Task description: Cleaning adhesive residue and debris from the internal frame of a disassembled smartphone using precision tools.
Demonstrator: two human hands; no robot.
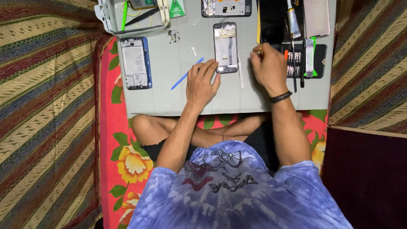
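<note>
My left hand (202, 82) rests flat on the grey work mat (169, 89), its fingertips touching the lower edge of an opened phone frame (225, 46) that lies upright in the middle. A blue plastic pry stick (187, 73) lies just left of that hand. My right hand (268, 68) is curled to the right of the phone, and pinches a small orange-tipped tool near the black screwdriver-bit tray (296, 57). A black band circles the right wrist.
A second phone frame with a blue rim (135, 62) lies at the mat's left. A white parts tray (127, 17), another opened phone (226, 7), a dark screen (271, 19), a glue tube (292, 19) and a back cover (317, 17) line the far edge. Striped cloth flanks the mat.
</note>
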